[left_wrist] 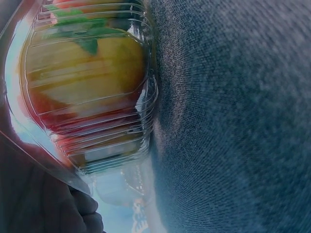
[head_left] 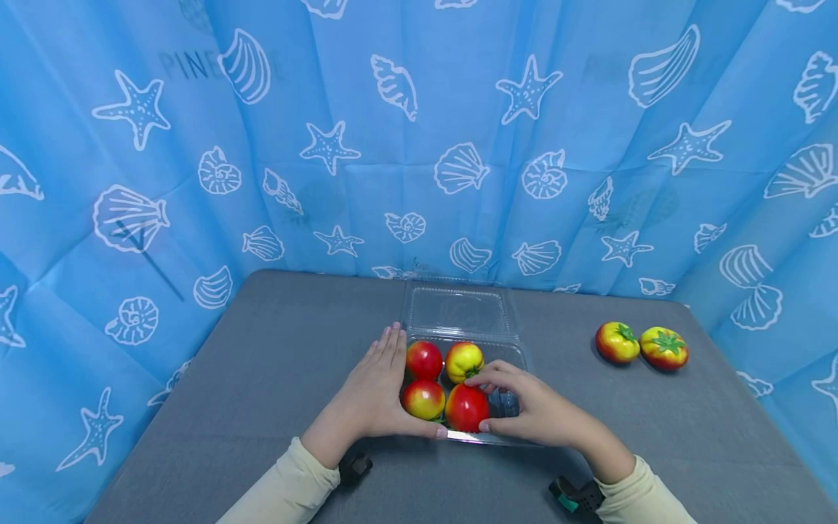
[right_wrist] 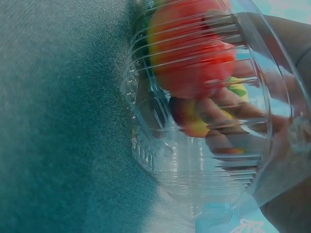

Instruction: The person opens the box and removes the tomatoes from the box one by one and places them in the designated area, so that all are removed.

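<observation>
A clear plastic clamshell box (head_left: pixel 517 354) lies with its lid (head_left: pixel 458 309) folded back, away from me. Inside sit a red fruit (head_left: pixel 424 360), a yellow one with a green leafy top (head_left: pixel 464 362), a red-yellow one (head_left: pixel 423 399) and a red one (head_left: pixel 467 408). My left hand (head_left: pixel 374 389) lies straight-fingered along the box's left side, thumb along the front rim. With thumb and fingers, my right hand (head_left: pixel 533 404) holds the front red fruit from its right. Through the box wall, the right wrist view shows those fingers (right_wrist: pixel 221 114) beside the red fruit (right_wrist: pixel 192 48).
Two more red-yellow fruits with green tops, one on the left (head_left: pixel 617 342) and one on the right (head_left: pixel 664 348), lie on the grey tabletop (head_left: pixel 294 349) right of the box. A blue shell-print curtain (head_left: pixel 406 182) hangs behind the table.
</observation>
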A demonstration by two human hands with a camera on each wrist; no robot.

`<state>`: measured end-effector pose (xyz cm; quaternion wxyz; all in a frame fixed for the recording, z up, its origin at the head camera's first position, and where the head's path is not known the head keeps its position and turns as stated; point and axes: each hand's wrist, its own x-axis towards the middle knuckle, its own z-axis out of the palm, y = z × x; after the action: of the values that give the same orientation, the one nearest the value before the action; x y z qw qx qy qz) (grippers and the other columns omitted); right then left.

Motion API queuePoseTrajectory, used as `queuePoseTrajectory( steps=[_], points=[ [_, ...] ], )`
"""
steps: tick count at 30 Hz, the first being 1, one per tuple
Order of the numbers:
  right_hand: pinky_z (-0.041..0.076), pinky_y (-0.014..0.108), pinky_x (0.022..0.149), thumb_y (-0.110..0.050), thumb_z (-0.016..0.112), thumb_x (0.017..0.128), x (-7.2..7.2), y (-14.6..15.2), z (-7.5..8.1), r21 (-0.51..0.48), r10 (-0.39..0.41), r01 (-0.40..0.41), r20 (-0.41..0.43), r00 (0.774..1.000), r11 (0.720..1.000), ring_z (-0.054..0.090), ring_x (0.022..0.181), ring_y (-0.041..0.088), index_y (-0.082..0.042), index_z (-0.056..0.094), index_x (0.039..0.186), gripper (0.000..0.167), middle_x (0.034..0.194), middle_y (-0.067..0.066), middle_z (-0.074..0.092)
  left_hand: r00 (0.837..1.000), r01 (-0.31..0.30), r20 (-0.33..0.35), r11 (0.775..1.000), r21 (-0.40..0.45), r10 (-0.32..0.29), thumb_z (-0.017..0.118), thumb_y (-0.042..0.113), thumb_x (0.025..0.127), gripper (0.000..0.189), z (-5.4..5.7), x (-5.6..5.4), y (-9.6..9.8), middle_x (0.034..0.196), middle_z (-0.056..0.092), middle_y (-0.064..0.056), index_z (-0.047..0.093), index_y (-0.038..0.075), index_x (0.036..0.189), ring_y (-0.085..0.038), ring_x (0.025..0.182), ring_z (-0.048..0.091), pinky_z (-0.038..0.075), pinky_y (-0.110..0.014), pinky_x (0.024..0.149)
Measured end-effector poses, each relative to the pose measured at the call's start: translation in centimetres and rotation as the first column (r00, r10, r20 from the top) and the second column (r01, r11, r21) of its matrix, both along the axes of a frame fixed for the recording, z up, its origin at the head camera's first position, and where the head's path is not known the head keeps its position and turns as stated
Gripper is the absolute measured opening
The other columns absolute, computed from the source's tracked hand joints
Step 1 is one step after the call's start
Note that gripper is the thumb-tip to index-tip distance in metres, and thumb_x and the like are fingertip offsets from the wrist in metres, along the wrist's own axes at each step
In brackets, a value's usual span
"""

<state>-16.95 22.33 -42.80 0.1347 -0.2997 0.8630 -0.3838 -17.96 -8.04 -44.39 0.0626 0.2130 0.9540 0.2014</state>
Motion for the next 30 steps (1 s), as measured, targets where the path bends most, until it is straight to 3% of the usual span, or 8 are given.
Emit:
queuePoseTrajectory(
  steps=[22,30],
  points=[
    [0.063,0.045,0.093,-0.032,0.085,0.092,-0.1,0.6,0.6,-0.056,-0.003,0.002,-0.004,1.000,0.998,0.065,0.112,0.014,-0.024,0.066,0.138,0.051,0.134,-0.002,0.065,1.000,0.003,0.002,1.000,0.002,-0.003,0.068,0.095,0.066,0.147,0.0,0.0,-0.1,0.181,0.006,-0.009,0.011,0.010,0.172,-0.033,0.168,0.006,0.021,-0.054,0.133],
    [0.064,0.045,0.091,-0.030,0.085,0.092,-0.2,1.0,0.9,-0.069,-0.037,0.035,-0.025,0.999,0.997,0.066,0.112,0.015,-0.023,0.065,0.138,0.050,0.134,0.000,0.065,1.000,0.001,0.010,1.000,0.008,-0.001,0.070,0.093,0.066,0.147,0.1,0.0,-0.1,0.181,0.005,-0.009,0.010,0.010,0.172,-0.032,0.168,0.005,0.020,-0.054,0.134]
  ],
)
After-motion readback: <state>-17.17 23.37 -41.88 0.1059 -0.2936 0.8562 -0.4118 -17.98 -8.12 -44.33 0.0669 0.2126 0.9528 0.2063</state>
